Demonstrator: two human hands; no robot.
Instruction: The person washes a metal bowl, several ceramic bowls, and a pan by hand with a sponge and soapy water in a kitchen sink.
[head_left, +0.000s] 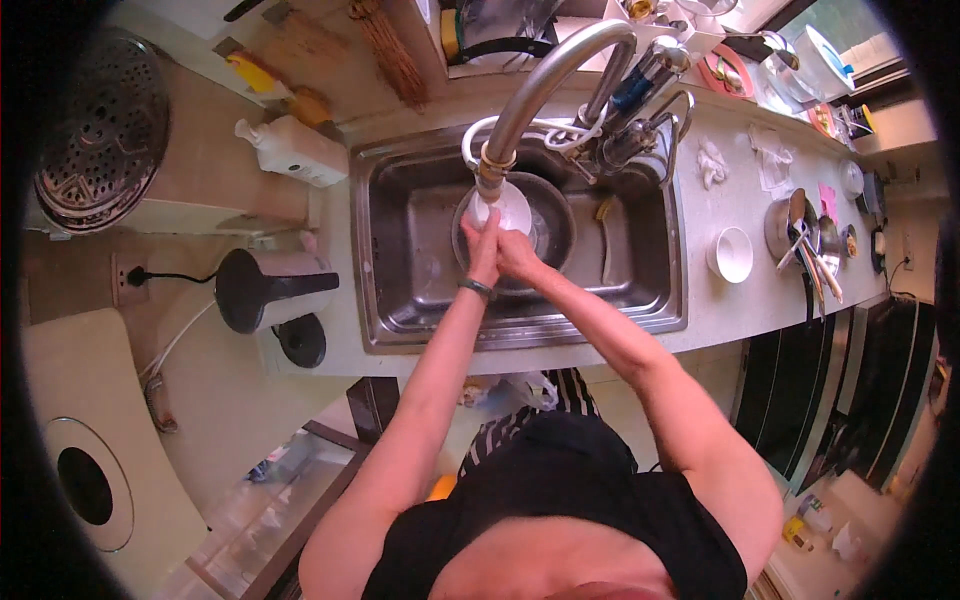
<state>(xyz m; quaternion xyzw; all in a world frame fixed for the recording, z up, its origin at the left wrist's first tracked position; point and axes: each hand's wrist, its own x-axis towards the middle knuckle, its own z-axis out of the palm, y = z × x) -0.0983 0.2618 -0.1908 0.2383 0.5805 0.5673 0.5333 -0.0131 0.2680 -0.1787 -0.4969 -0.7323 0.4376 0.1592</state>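
Over the stainless steel sink, my left hand and my right hand come together at the near edge of a white bowl. Both hands grip this bowl, directly under the spout of the curved metal faucet. Beneath it, a round metal pan rests in the basin. A brush with a pale handle lies at the basin's right side. My fingertips are partly hidden by each other and the bowl.
Right of the sink stand a white bowl and a pot of utensils. Crumpled cloths lie behind them. At left are a white bottle, an electric kettle and a perforated steamer tray. Twig brush lies behind the sink.
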